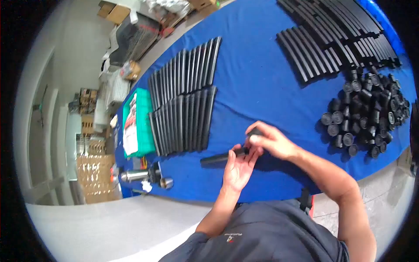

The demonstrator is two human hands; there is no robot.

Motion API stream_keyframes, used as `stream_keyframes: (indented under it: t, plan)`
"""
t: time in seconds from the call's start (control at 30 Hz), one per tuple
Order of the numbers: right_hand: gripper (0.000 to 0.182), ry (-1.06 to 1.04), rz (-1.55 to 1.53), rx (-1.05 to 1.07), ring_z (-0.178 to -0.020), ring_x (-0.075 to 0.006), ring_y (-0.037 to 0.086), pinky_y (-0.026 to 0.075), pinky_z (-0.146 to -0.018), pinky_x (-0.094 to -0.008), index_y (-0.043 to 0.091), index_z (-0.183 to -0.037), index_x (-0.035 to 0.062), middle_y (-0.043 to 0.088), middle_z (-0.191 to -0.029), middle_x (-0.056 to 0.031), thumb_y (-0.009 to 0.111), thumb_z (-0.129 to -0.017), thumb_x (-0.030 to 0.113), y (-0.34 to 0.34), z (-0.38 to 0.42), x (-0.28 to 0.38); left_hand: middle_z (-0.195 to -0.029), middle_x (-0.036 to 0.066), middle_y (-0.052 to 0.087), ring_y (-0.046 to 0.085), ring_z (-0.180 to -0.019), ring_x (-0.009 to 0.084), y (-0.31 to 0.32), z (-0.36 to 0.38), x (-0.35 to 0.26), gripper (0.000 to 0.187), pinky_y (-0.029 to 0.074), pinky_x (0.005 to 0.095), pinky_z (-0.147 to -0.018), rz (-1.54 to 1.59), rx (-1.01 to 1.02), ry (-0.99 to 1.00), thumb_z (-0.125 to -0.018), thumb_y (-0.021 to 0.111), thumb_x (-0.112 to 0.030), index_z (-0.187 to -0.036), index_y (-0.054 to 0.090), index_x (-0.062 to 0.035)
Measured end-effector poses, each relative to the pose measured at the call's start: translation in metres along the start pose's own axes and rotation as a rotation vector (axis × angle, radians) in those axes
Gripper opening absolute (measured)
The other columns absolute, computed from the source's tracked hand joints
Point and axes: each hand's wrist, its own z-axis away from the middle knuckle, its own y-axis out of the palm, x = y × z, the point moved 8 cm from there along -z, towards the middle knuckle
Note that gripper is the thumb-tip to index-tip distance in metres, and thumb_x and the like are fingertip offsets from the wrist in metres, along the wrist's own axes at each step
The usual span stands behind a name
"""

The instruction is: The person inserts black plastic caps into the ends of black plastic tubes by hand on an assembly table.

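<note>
This looks like a workshop (253, 65). Rows of black tubes (181, 118) and a heap of round black parts (366, 114) lie on a blue-covered bench (248, 83); cardboard boxes (118, 14) stand beyond.

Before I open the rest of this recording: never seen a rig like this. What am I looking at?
There is no robot here: these are a person's two bare hands. The single picture comes from a camera worn on the head, looking forward and down, with dark, curved edges.

The surface is a table under a blue cloth. To the left lie two rows of black tubes, near a teal bin. To the right are more long black pieces and a pile of round black pieces.

The left hand holds one black tube. The right hand pinches a small dark part; its shape is mostly hidden by the fingers.
</note>
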Motion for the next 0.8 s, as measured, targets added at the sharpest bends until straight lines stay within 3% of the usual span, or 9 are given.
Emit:
stream_keyframes:
  t: [0.1, 0.13, 0.3, 0.47, 0.67, 0.8]
  plan:
    - [0.041, -0.002, 0.045, -0.023, -0.076, -0.0062, 0.049, 0.044, -0.068, -0.0239, 0.056, -0.131, 0.0021, 0.060, -0.095, 0.0034, 0.066, -0.100, 0.027, -0.008, -0.003, 0.006, -0.137, 0.022, 0.060, 0.056, -0.131, 0.0372, -0.009, 0.003, -0.022, 0.037, 0.050, 0.0482, -0.110, -0.033, 0.049, 0.093, -0.096, 0.068, -0.027, -0.128, 0.062, -0.0085]
    - [0.044, 0.052, 0.027, -0.015, -0.080, -0.0062, 0.048, 0.042, -0.071, -0.0243, 0.056, -0.135, 0.0016, 0.052, -0.090, 0.0059, 0.067, -0.098, 0.024, -0.007, -0.002, 0.007, -0.136, 0.023, 0.060, 0.058, -0.129, 0.0374, -0.010, 0.005, -0.030, 0.037, 0.052, 0.0476, -0.108, -0.094, 0.059, 0.124, -0.096, 0.069, -0.026, -0.128, 0.062, -0.0084]
    - [0.044, 0.005, 0.009, 0.064, -0.092, -0.0080, 0.052, 0.045, -0.082, -0.0261, 0.054, -0.135, 0.0023, 0.057, -0.101, 0.0011, 0.069, -0.096, 0.015, -0.002, -0.002, 0.003, -0.132, 0.022, 0.063, 0.064, -0.120, 0.0363, 0.017, 0.006, -0.045, 0.032, 0.057, 0.0465, -0.101, -0.392, 0.021, 0.281, -0.096, 0.070, -0.012, -0.126, 0.059, -0.0091]
    - [0.038, -0.006, -0.001, 0.133, -0.095, -0.0086, 0.055, 0.048, -0.085, -0.0266, 0.055, -0.128, 0.0017, 0.059, -0.103, -0.0006, 0.070, -0.095, 0.010, 0.002, -0.005, -0.002, -0.130, 0.021, 0.063, 0.062, -0.123, 0.0331, 0.027, 0.004, -0.048, 0.031, 0.052, 0.0483, -0.107, -0.524, 0.038, 0.377, -0.094, 0.070, -0.008, -0.123, 0.059, -0.0074]
    - [0.035, 0.009, -0.070, 0.122, -0.090, -0.0089, 0.056, 0.049, -0.083, -0.0282, 0.057, -0.124, 0.0003, 0.062, -0.097, -0.0013, 0.071, -0.095, 0.012, 0.008, -0.004, -0.007, -0.126, 0.020, 0.066, 0.063, -0.122, 0.0304, 0.030, 0.003, -0.051, 0.029, 0.054, 0.0462, -0.105, -0.558, 0.043, 0.373, -0.091, 0.073, -0.003, -0.118, 0.060, -0.0057]
    - [0.033, -0.053, 0.077, 0.090, -0.085, -0.0111, 0.058, 0.050, -0.080, -0.0301, 0.057, -0.123, -0.0003, 0.063, -0.094, -0.0021, 0.071, -0.095, 0.013, 0.006, -0.004, -0.006, -0.125, 0.019, 0.067, 0.065, -0.118, 0.0277, 0.027, 0.002, -0.050, 0.031, 0.056, 0.0424, -0.102, -0.546, 0.001, 0.335, -0.090, 0.074, -0.001, -0.117, 0.060, -0.0060]
